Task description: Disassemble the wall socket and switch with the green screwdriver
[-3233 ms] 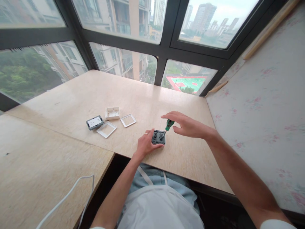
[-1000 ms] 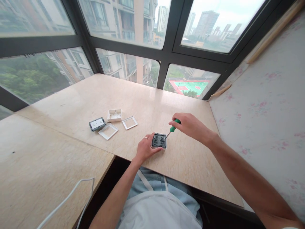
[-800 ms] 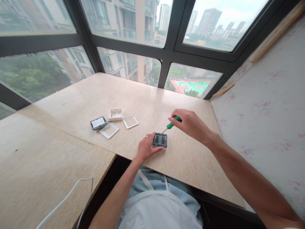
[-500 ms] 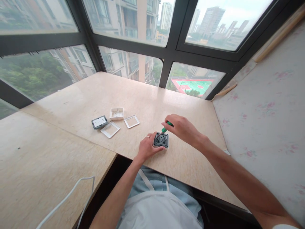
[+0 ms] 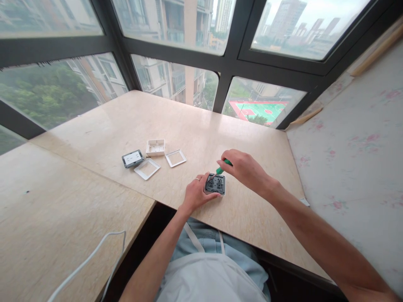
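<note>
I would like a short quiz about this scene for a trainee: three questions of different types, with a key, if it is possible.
1. Fill in: the number of loose white frames on the counter is ___.
2. True or false: the right hand holds the green-handled screwdriver.
3. The left hand grips: (a) the open white box; (b) the dark square unit; (c) the white cable.
Key: 1 two; 2 true; 3 b.

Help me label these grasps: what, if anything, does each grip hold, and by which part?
The right grip holds a screwdriver by its green handle. The left grip holds a dark square block by its left side and near edge.
</note>
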{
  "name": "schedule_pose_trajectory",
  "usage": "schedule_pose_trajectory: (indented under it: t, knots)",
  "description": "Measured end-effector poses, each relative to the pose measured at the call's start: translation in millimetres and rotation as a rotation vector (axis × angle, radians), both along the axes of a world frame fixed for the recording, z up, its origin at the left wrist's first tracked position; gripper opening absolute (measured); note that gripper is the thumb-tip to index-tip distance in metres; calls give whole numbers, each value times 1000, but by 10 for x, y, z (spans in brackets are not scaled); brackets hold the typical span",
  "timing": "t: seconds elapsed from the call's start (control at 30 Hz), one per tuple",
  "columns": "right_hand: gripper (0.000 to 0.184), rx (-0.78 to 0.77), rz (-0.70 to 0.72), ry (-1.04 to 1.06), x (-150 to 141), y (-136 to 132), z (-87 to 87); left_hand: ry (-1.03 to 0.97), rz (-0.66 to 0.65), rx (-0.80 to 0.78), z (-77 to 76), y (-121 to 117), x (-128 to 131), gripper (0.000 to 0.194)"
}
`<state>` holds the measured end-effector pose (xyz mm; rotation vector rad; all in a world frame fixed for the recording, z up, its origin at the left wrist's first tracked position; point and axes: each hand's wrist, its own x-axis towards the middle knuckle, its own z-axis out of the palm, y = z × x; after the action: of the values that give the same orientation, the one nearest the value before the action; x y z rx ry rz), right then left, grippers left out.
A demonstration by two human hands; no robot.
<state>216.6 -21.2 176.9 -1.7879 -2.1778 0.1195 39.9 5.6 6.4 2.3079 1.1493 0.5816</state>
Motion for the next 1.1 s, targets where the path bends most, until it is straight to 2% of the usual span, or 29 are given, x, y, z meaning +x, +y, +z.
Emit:
schedule_pose_trajectory:
  t: [0.2, 0.27, 0.37, 0.47, 0.53, 0.57, 0.63, 0.73, 0.8, 0.87, 0.93, 1.03, 1.1]
  knots:
    - [19, 2, -19, 25, 50, 26, -34, -3, 4, 2, -6, -2, 1, 90]
    - [16, -6, 15, 22, 72, 32, -20, -1, 3, 2, -7, -3, 3, 90]
    - [5, -41, 181, 86, 106, 32, 37, -12, 3, 7, -3, -3, 5, 91]
    - [20, -92, 388, 178, 96, 27, 108, -11, 1, 11, 5, 0, 7, 90]
    - [23, -101, 418, 148, 35, 27, 145, -3, 0, 12, 8, 3, 7, 89]
    - [23, -96, 372, 97, -13, 29, 158, 1, 2, 12, 8, 3, 7, 88]
    - [28, -90, 174, -60, -128, 39, 177, 3, 3, 8, 8, 4, 6, 87]
    - [51, -119, -142, -301, -276, 68, 196, 5, 3, 0, 3, 4, 3, 89]
    - [53, -132, -222, -364, -306, 88, 211, 3, 3, -2, -1, 5, -1, 89]
    - [38, -116, -155, -326, -264, 101, 226, 0, 4, 1, -7, 6, -3, 88]
    - [22, -94, 41, -201, -170, 103, 232, -3, 7, 6, -12, 7, -5, 89]
    - [43, -87, 354, 72, -27, 81, 195, -12, 5, 13, -15, 7, -2, 90]
    - [46, -71, 419, 229, 8, 61, 126, -11, 7, 13, -13, 6, 1, 89]
